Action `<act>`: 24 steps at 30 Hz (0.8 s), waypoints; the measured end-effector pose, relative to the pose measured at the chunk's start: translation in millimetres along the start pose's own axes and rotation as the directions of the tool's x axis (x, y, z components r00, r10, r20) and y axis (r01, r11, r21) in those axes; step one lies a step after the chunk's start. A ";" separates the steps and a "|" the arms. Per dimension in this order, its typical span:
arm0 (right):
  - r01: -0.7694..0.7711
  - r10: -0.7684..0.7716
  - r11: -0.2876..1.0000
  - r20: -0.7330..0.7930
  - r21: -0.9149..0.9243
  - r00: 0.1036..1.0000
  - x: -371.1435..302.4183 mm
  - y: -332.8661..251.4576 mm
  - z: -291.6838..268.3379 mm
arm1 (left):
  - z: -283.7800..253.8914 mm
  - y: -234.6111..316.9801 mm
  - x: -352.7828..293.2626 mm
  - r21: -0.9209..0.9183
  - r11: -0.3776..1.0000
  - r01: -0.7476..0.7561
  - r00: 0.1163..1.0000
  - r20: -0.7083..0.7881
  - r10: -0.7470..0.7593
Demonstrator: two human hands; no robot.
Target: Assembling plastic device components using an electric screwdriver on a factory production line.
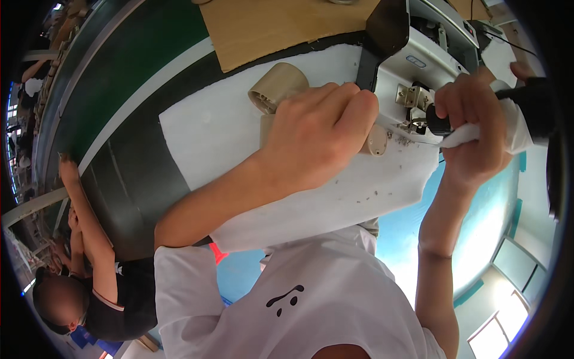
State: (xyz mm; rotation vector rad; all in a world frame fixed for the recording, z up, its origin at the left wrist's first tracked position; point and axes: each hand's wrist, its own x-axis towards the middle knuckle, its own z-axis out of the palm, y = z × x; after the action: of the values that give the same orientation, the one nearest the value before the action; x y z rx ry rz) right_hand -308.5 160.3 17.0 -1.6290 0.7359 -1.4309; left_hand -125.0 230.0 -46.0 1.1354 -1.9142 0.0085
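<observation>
My left hand point(323, 131) is closed, knuckles up, over a white foam sheet point(209, 131). Its curled fingers hide whatever they hold. Beige plastic shows on both sides of this hand: a small rounded end with holes point(376, 141) on the right and an edge point(266, 127) on the left. Whether these are one piece I cannot tell. A hollow beige cylinder point(280, 85) lies just beyond the hand. My right hand point(475, 128) grips a black power screwdriver point(526, 110) partly wrapped in white cloth. The tool's front end is beside the metal outlet point(414, 99) of a screw feeder point(388, 72).
Small screws point(402, 141) lie scattered on the foam below the feeder. A brown cardboard sheet point(269, 30) covers the far side. Along the left runs a green conveyor belt point(131, 66) with a pale edge. A co-worker point(95, 287) reaches toward it at lower left.
</observation>
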 end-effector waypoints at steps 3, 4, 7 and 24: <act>-0.041 0.041 0.999 0.013 -0.016 0.999 -0.1 3.5 0.1 | 3.9 0.0 0.8 -0.007 1.000 -0.017 1.000 -0.019 0.017; -0.051 0.052 0.996 0.013 -0.075 0.999 -0.1 4.8 -1.3 | 3.4 0.2 1.5 -0.010 1.000 -0.013 1.000 -0.017 0.013; -0.007 0.007 0.999 0.016 -0.034 1.000 0.6 6.5 -2.4 | 5.7 0.6 1.5 -0.004 1.000 -0.013 1.000 -0.025 0.013; -0.250 0.121 0.707 0.235 0.661 0.964 -14.3 -56.6 15.5 | -1.3 1.8 2.8 -0.044 0.999 0.014 1.000 -0.012 -0.015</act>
State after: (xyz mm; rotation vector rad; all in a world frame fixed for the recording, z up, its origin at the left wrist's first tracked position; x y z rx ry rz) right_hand -301.1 203.1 59.0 -1.0312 0.1970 -1.1868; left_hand -126.0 229.6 -42.6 1.1172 -1.8858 -0.0342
